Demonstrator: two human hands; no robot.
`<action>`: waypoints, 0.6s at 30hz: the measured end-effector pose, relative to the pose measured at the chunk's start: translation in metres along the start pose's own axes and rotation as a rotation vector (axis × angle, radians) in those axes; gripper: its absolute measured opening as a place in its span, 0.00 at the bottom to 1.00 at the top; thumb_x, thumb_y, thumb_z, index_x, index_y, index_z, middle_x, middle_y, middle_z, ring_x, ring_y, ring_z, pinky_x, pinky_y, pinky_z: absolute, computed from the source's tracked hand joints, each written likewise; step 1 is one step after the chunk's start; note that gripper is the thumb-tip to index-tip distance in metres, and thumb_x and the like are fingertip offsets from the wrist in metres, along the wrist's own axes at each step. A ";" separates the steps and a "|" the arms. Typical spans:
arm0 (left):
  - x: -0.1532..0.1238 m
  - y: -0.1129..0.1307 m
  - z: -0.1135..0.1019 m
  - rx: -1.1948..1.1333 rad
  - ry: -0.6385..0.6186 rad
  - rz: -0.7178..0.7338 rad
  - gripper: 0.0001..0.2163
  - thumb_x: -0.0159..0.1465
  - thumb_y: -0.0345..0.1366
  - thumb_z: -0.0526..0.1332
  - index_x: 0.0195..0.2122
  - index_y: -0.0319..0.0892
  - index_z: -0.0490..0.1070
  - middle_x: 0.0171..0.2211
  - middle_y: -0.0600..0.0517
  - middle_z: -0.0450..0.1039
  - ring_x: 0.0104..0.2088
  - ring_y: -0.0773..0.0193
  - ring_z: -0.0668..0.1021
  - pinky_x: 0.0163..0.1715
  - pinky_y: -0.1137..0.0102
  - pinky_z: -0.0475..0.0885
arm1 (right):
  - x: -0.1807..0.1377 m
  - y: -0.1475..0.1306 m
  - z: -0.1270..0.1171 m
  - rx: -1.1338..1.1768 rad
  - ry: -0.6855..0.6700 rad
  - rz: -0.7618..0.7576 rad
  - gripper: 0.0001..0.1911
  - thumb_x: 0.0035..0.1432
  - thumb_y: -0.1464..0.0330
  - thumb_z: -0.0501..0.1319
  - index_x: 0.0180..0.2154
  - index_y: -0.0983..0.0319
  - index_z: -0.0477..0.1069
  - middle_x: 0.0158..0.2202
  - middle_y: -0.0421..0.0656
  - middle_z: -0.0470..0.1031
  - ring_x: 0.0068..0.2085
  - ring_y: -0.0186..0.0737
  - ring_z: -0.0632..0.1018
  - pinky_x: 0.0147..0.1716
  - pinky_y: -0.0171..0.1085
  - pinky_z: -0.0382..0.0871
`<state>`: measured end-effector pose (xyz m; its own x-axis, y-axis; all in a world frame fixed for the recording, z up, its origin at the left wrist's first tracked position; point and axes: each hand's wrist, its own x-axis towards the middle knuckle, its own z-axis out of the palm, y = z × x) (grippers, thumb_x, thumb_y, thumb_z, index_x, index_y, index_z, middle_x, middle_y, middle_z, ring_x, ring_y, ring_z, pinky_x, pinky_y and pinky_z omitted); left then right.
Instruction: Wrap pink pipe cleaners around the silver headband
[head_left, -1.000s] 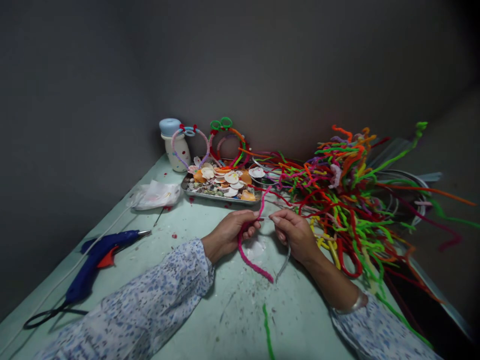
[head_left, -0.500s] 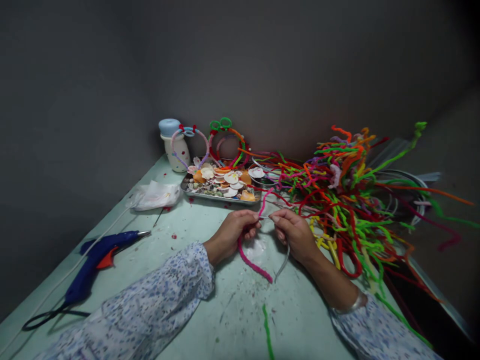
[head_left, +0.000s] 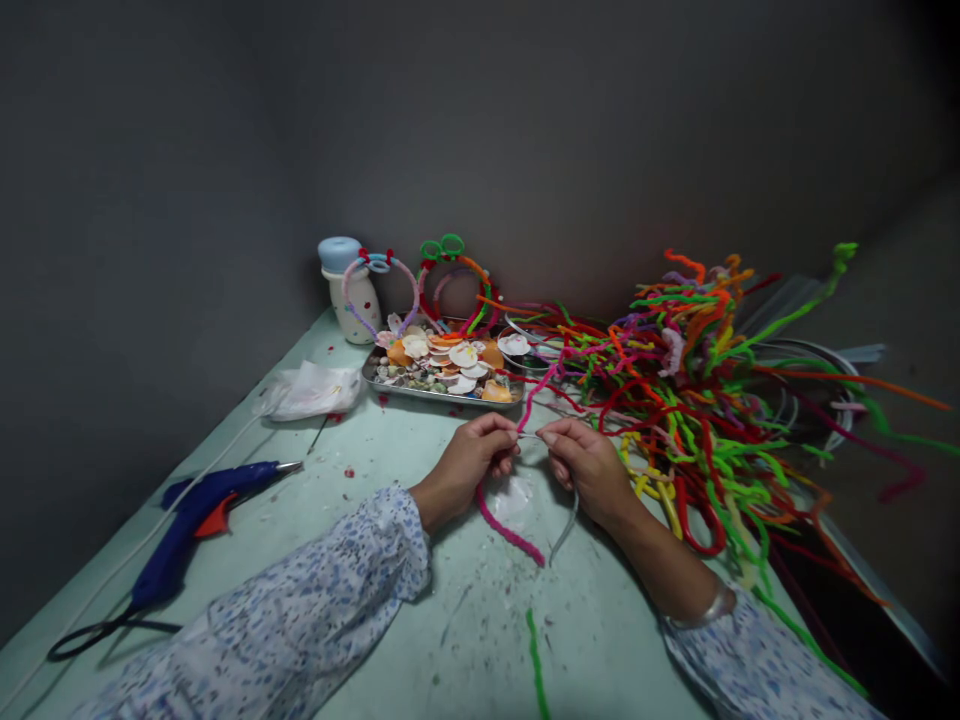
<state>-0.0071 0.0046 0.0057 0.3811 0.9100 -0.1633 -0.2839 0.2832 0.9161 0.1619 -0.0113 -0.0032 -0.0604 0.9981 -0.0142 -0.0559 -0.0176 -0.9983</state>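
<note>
Between my hands is a thin headband [head_left: 566, 525], its right arm bare and grey, its left arm covered in fuzzy pink. My left hand [head_left: 484, 450] pinches it near the top, where a pink pipe cleaner [head_left: 531, 400] sticks up from the fingertips and bends toward the back right. My right hand [head_left: 589, 465] is closed on the bare part, a short gap from the left fingertips. A pale strip of the band shows in that gap. Both free ends hang close together above the table. My fingers hide the pink wrapping's edge.
A metal tray [head_left: 442, 398] of shells stands behind my hands, with finished headbands [head_left: 381, 262] and a lidded jar [head_left: 352, 300] nearby. Tangled pipe cleaners [head_left: 675, 380] spread at right. A blue glue gun [head_left: 176, 540] and plastic packet [head_left: 311, 392] lie left; a green pipe cleaner [head_left: 535, 660] lies in front.
Almost nothing differs. Both hands keep their grip on the headband, and the upright pink pipe cleaner leans slightly farther to the right. The whole view has shifted a little.
</note>
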 end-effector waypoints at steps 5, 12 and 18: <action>0.001 0.000 0.001 0.023 0.024 -0.009 0.06 0.55 0.33 0.61 0.33 0.38 0.68 0.24 0.55 0.69 0.17 0.77 0.67 0.17 0.79 0.58 | 0.001 0.001 0.000 -0.004 -0.002 -0.004 0.10 0.55 0.61 0.61 0.32 0.62 0.70 0.12 0.31 0.62 0.14 0.27 0.60 0.13 0.28 0.52; 0.001 0.000 0.001 0.017 0.046 -0.010 0.07 0.55 0.31 0.60 0.35 0.37 0.68 0.25 0.54 0.69 0.17 0.76 0.67 0.16 0.79 0.58 | 0.001 0.001 0.000 -0.025 -0.008 0.001 0.09 0.56 0.62 0.61 0.31 0.62 0.69 0.12 0.31 0.62 0.14 0.26 0.60 0.14 0.27 0.53; 0.000 0.000 0.002 0.006 0.057 0.015 0.05 0.55 0.29 0.59 0.33 0.38 0.66 0.23 0.55 0.69 0.17 0.76 0.68 0.17 0.80 0.58 | 0.002 0.000 0.001 -0.060 -0.013 0.026 0.09 0.55 0.62 0.60 0.31 0.62 0.69 0.12 0.31 0.62 0.14 0.26 0.60 0.14 0.27 0.53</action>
<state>-0.0051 0.0038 0.0063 0.3262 0.9299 -0.1699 -0.2840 0.2679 0.9207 0.1605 -0.0092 -0.0036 -0.0743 0.9965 -0.0393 0.0052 -0.0391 -0.9992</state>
